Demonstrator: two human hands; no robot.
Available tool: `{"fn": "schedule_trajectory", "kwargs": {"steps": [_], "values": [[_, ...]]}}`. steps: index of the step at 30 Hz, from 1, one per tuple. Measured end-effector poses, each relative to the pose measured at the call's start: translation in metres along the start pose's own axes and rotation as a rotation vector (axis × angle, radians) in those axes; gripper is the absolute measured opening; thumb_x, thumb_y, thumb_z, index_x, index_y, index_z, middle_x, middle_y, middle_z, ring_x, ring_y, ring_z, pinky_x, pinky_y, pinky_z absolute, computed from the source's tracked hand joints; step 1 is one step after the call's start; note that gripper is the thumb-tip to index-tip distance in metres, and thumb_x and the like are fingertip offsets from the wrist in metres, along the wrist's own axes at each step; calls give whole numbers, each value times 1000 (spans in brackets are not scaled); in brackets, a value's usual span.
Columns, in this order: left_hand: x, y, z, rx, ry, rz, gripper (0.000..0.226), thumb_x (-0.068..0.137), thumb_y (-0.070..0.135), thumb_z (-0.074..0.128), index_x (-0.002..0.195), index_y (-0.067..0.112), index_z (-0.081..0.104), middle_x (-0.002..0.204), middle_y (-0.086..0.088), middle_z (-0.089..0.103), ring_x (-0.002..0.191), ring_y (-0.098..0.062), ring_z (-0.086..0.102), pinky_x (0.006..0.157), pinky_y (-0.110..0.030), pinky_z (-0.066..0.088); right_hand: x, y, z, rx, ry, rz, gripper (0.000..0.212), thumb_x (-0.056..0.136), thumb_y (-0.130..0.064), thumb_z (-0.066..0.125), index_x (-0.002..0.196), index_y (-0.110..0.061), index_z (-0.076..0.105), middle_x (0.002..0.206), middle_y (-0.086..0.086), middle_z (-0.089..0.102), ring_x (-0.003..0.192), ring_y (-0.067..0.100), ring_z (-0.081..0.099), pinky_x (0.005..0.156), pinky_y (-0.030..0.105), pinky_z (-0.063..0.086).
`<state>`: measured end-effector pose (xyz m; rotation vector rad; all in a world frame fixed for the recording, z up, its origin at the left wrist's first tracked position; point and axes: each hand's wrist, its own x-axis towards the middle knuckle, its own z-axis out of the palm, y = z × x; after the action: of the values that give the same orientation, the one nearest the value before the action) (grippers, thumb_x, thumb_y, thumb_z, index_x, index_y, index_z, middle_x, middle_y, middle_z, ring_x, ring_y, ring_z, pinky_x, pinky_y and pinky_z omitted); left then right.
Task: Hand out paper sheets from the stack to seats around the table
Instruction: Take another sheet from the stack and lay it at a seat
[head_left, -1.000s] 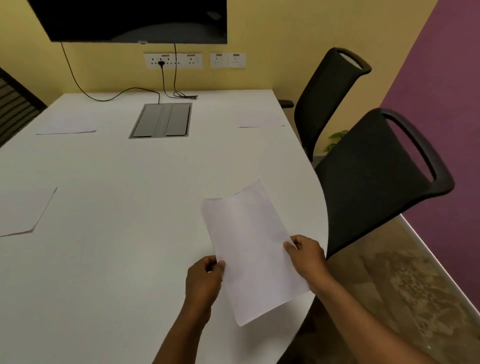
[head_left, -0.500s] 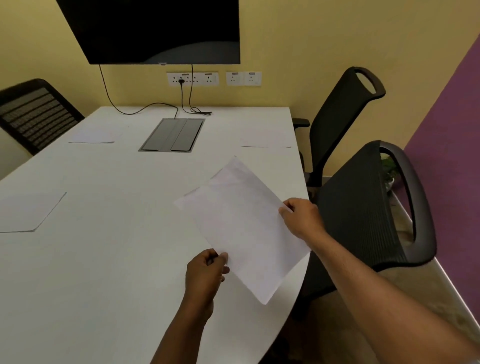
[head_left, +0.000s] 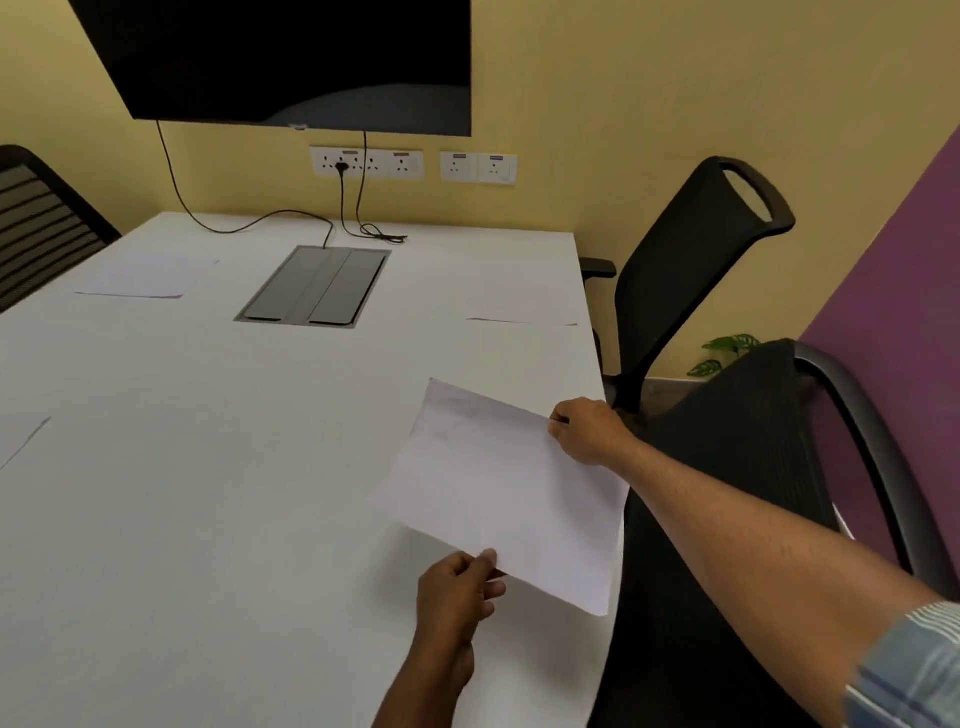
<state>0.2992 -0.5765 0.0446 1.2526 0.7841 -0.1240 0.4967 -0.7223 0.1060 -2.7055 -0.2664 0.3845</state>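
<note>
The table (head_left: 208, 467) is plain white, the held sheet (head_left: 498, 488) a faintly lilac white, the two chairs (head_left: 727, 467) at the right edge black mesh — and the sleeve (head_left: 914, 670) is pale blue with fine white stripes — against yellow and purple walls.

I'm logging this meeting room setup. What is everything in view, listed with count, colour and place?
held sheet: 1, white, over table's right edge
placed sheets: 3, white, far left, far right, left edge
table: 1, white, centre
cable box: 1, grey, set in table
chairs: 3, black, two right, one far left
screen: 1, black, wall
sockets: row, white, wall
plant: 1, green, behind near chair
left hand: sheet's near edge
right hand: sheet's far edge
</note>
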Motion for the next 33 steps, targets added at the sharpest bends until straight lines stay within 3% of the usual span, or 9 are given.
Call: {"fn": "schedule_trajectory", "kwargs": {"steps": [5, 10, 14, 23, 29, 31, 33], "values": [[28, -14, 13, 14, 41, -87, 22, 87, 19, 71, 76, 0, 70, 74, -7, 76, 64, -16, 68, 55, -25, 47, 41, 23, 18, -28, -86, 29, 20, 96, -26, 49, 98, -13, 64, 100, 5, 66, 94, 25, 59, 86, 38, 49], [54, -25, 22, 25, 116, -175, 21, 88, 17, 70, 81, -3, 71, 74, -8, 76, 63, -17, 64, 55, -26, 45, 81, 29, 50, -62, -200, -15, 18, 94, -25, 47, 87, -15, 59, 102, 6, 66, 100, 27, 58, 87, 38, 46], [73, -33, 30, 28, 176, -249, 20, 88, 17, 69, 84, -3, 69, 74, -6, 75, 62, -16, 63, 56, -27, 47, 106, 33, 72, -108, -288, -58, 23, 95, -26, 46, 99, -13, 64, 113, 7, 65, 107, 29, 56, 92, 39, 46], [110, -45, 50, -21, 197, -339, 19, 88, 15, 70, 77, 1, 66, 74, -10, 75, 55, -15, 61, 49, -24, 48, 152, 39, 101, -146, -314, -124, 25, 93, -25, 45, 104, -17, 66, 116, 3, 65, 108, 27, 55, 86, 34, 40], [117, -44, 53, -57, 250, -390, 24, 88, 20, 71, 77, -1, 67, 71, -13, 72, 51, -17, 58, 47, -26, 46, 162, 43, 116, -182, -272, -125, 28, 92, -33, 49, 112, -18, 61, 121, 6, 61, 112, 28, 52, 90, 36, 37], [116, -46, 53, 131, 301, -382, 45, 88, 44, 65, 73, 2, 69, 68, -9, 70, 53, -19, 58, 51, -28, 45, 152, 45, 124, -267, -88, -118, 44, 90, -44, 53, 125, -17, 54, 130, 9, 53, 121, 30, 45, 100, 40, 33], [112, -53, 52, 590, 451, -316, 61, 85, 68, 48, 83, 9, 66, 77, -2, 65, 70, -23, 62, 60, -31, 45, 131, 46, 137, -253, 42, -121, 59, 90, -52, 50, 136, -16, 44, 145, 10, 39, 134, 30, 34, 110, 43, 25]]}}
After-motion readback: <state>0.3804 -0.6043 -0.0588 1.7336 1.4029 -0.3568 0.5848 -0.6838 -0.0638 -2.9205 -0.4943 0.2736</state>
